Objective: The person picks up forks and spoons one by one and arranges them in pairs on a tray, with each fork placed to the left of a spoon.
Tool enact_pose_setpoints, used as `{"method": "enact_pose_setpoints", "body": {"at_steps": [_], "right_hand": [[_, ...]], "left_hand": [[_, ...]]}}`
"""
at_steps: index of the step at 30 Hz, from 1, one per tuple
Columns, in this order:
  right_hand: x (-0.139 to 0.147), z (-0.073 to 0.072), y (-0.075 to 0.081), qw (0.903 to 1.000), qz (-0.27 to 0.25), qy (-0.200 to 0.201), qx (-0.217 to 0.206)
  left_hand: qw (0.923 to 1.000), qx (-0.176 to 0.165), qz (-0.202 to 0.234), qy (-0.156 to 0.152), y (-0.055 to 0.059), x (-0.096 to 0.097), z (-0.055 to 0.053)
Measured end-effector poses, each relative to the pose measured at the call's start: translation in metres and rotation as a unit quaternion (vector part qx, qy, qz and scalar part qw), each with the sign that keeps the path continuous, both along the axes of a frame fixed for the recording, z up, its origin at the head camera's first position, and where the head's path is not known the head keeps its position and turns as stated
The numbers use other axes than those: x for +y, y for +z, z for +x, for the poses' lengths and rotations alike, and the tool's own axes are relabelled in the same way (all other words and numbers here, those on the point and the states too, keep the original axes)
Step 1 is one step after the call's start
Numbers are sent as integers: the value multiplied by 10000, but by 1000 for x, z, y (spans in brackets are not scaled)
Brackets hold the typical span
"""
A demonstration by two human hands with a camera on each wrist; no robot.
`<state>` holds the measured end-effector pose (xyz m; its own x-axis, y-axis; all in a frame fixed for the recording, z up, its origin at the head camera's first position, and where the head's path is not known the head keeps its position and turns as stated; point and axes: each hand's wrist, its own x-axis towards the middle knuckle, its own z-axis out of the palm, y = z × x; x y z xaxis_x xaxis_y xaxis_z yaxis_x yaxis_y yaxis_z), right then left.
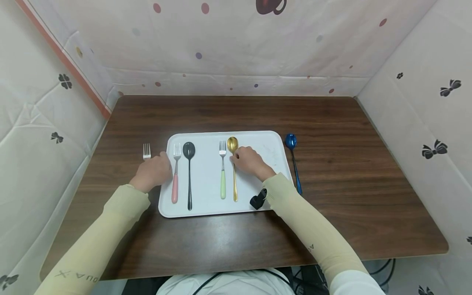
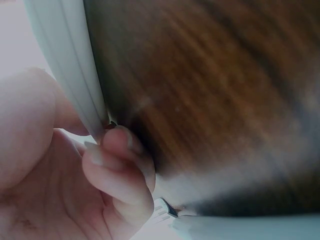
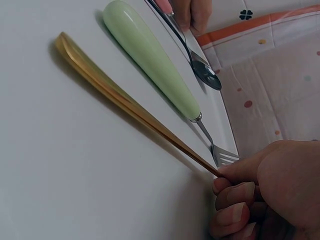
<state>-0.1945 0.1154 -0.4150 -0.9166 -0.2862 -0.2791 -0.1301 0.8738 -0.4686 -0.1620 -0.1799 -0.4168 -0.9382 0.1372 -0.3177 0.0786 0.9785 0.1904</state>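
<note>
A white tray [image 1: 206, 208] lies on the brown table, holding two forks and two spoons. At its left edge my left hand [image 1: 153, 173] pinches the tray's ridged rim [image 2: 70, 55] between thumb and fingers. Past that hand show the tines of another fork [image 1: 146, 150], its handle hidden beneath the hand. My right hand [image 1: 248, 159] pinches the gold spoon [image 3: 127, 102] at its neck; its handle slants close over the tray. Left of it lies the green-handled fork [image 1: 223, 180].
The dark spoon [image 1: 189, 172] and pink-handled fork [image 1: 175, 184] lie at the tray's left side. Right of the tray lies a blue spoon [image 1: 291, 141] on the table [image 1: 354, 180]. White patterned curtains [image 1: 236, 61] enclose the back and sides.
</note>
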Motion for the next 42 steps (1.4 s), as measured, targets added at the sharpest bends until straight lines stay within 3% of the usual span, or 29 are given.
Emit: {"method": "enact_pose_setpoints", "body": {"at_steps": [19,42], "right_hand": [[0,-5,-7,9999,91,-109,-10],[4,-8,-7,9993,134,-135,309]], "left_hand": [[10000,7,19,19,-6,3,-3],[9999,-33,107,5,-9,2,-7]]}}
